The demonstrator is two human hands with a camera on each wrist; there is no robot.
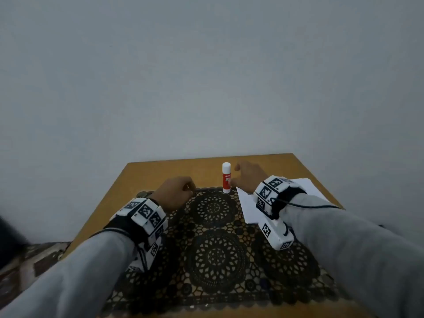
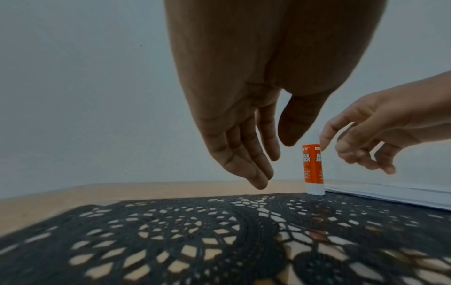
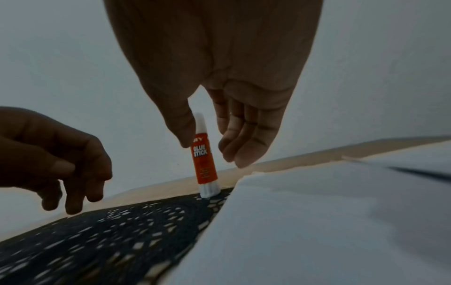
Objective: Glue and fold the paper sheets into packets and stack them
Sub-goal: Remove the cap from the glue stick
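Observation:
A red-and-white glue stick (image 1: pixel 226 180) (image 2: pixel 313 167) (image 3: pixel 205 169) stands upright, capped, at the far edge of a black lace mat (image 1: pixel 215 249). My right hand (image 1: pixel 235 175) (image 3: pixel 209 150) hovers just right of it, thumb on one side and fingers on the other, spread and not closed on it. A stack of white paper sheets (image 1: pixel 250 210) (image 3: pixel 317 221) lies on the table's right part, partly under my right wrist. Above the mat's far left corner my left hand (image 1: pixel 190 188) (image 2: pixel 275 164) hangs with relaxed fingers, holding nothing.
The wooden table (image 1: pixel 160 173) stands against a plain grey wall. The lace mat covers most of its middle and near part. A patterned rug or fabric (image 1: pixel 34 260) shows low at the left, off the table.

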